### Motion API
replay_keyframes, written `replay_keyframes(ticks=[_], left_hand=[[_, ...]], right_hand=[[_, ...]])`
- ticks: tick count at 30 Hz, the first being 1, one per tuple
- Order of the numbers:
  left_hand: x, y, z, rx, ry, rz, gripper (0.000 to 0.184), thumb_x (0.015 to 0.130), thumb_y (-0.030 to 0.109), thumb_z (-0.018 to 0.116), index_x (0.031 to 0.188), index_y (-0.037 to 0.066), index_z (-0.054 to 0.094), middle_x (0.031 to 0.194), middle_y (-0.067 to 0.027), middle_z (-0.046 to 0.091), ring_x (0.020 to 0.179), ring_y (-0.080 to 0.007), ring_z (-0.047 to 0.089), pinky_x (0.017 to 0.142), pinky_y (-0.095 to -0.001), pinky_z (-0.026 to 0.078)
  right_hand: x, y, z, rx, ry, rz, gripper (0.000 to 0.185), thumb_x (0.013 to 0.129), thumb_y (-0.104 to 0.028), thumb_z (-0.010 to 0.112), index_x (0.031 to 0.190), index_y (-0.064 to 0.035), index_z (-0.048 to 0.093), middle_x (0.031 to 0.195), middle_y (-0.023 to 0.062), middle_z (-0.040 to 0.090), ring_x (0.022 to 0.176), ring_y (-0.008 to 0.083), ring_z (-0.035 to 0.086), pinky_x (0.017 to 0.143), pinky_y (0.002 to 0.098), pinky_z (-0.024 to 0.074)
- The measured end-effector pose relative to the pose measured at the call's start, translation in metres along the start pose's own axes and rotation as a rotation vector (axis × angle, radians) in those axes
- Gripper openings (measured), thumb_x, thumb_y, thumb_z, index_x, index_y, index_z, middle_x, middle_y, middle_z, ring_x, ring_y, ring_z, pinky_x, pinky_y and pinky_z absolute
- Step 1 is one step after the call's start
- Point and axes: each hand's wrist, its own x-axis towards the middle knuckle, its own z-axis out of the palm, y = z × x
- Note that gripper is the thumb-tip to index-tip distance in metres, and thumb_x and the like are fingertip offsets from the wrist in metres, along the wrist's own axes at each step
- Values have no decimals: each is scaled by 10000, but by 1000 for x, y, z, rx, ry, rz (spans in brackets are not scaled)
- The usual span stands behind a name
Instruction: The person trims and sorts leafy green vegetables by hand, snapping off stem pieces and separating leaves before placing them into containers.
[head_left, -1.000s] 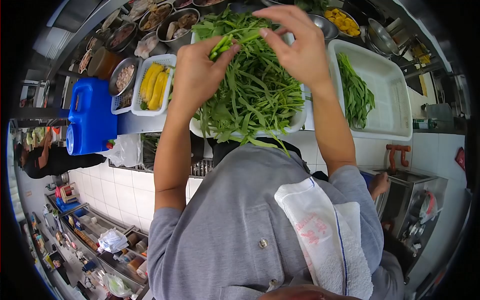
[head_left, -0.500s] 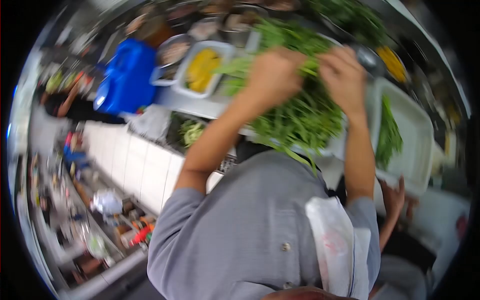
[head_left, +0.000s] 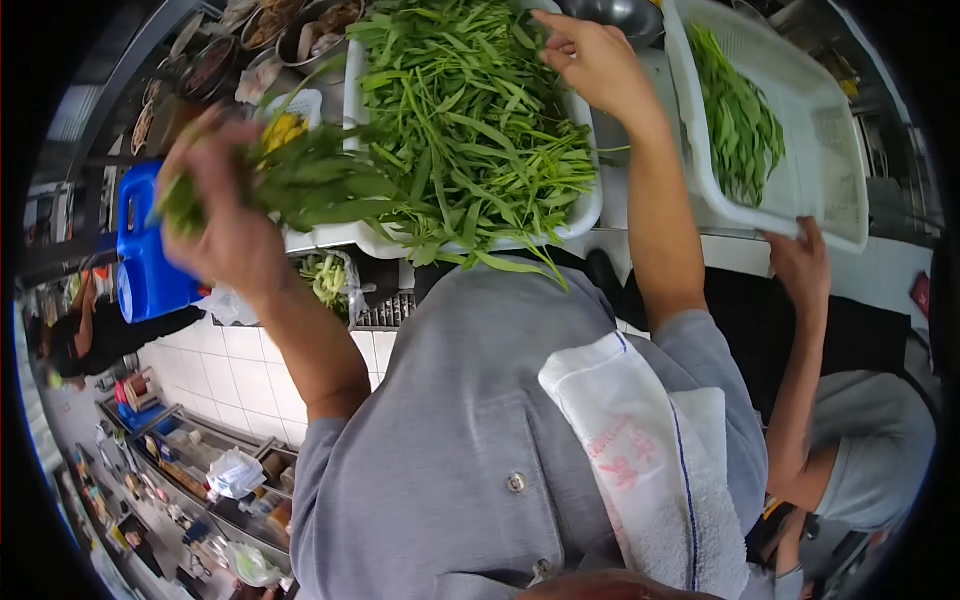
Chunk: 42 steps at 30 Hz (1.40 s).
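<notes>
My left hand (head_left: 235, 225), blurred by motion, is closed around a bunch of water spinach (head_left: 325, 185), held out to the left with its leaves pointing right. Below and beside the bunch, a white tray (head_left: 598, 190) is heaped with more long-leaved water spinach (head_left: 465, 140). Over the right rim of that tray is my right hand (head_left: 600, 65), index finger and thumb apart, and I see nothing held in it. A second white basket (head_left: 815, 150) stands to the right with a small bundle of greens (head_left: 735, 120) along its left side.
A co-worker's hand (head_left: 800, 265) touches the right basket's near edge. A blue jug (head_left: 150, 250) stands at left, by a small basket of yellow pieces (head_left: 285, 130). Bowls of food (head_left: 320, 30) line the back. A bag of cut stems (head_left: 325, 280) sits below the counter.
My hands, close together over the greens before, are now apart. The left has swung left with a bunch of water spinach. The view has shifted, and the co-worker's hand now touches the basket.
</notes>
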Motion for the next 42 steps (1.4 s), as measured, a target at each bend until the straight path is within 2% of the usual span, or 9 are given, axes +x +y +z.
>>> replay_keyframes(ticks=[7, 12, 15, 17, 22, 24, 28, 29, 42], left_hand=[[-2, 2, 1, 6, 35, -173, 167, 867, 45, 732, 984, -70, 700, 835, -39, 655, 732, -61, 535, 667, -188, 395], [-8, -15, -8, 232, -127, -316, 102, 858, 76, 741, 927, 1, 746, 780, 12, 670, 658, -52, 551, 606, -209, 411], [-15, -33, 9, 496, -513, -453, 260, 861, 249, 755, 930, -1, 742, 668, -66, 659, 605, -106, 557, 598, -284, 449], [-34, -65, 29, 494, -614, -425, 349, 819, 303, 778, 944, -18, 727, 733, -190, 701, 611, -279, 665, 639, -377, 505], [-57, -102, 42, 424, -567, -297, 409, 780, 257, 776, 1023, -61, 690, 858, -242, 708, 811, -375, 705, 757, -415, 528], [-61, -101, 25, 445, -419, -223, 434, 785, 202, 744, 1100, -80, 647, 918, -220, 722, 832, -351, 706, 793, -414, 525], [-60, -63, -6, 21, -297, -1037, 178, 823, 150, 708, 873, -15, 663, 642, -19, 592, 534, -123, 518, 513, -298, 427], [-62, -49, -1, -22, -236, -1050, 135, 847, 142, 695, 774, 49, 631, 589, 45, 480, 487, -61, 411, 461, -241, 310], [-80, -41, -6, -82, -339, -865, 164, 900, 158, 709, 870, 4, 660, 594, 42, 543, 521, -32, 459, 468, -228, 350]], right_hand=[[-50, -24, -19, -78, -340, -33, 196, 802, -79, 638, 990, -65, 691, 790, 129, 677, 807, 365, 658, 738, 463, 519], [-51, -43, 3, -64, -162, -108, 121, 846, -95, 621, 946, -51, 674, 899, 121, 680, 900, 344, 648, 774, 461, 526], [-37, -80, 16, 85, -59, -217, 114, 870, -139, 613, 924, -55, 666, 852, 142, 668, 853, 352, 651, 753, 468, 523], [-31, -97, 19, 67, -89, -235, 130, 874, -148, 630, 948, -53, 678, 866, 134, 676, 849, 348, 650, 751, 449, 521], [-33, -106, 13, 102, -174, -263, 131, 879, -149, 645, 945, -45, 690, 859, 127, 683, 820, 342, 652, 738, 431, 518], [-37, -105, 12, 191, -198, -219, 121, 875, -135, 646, 931, -36, 688, 849, 133, 680, 812, 334, 653, 725, 429, 518], [-39, -112, 18, 325, -199, -211, 117, 883, -103, 660, 956, -18, 694, 834, 127, 683, 780, 300, 656, 695, 396, 515], [-37, -115, 18, 337, -182, -235, 124, 891, -104, 663, 970, -17, 702, 831, 116, 688, 774, 279, 657, 710, 376, 513], [114, -158, 161, -45, -751, -282, 732, 717, -506, 780, 1283, -90, 572, 1149, 123, 669, 1077, 261, 635, 968, 348, 474]])
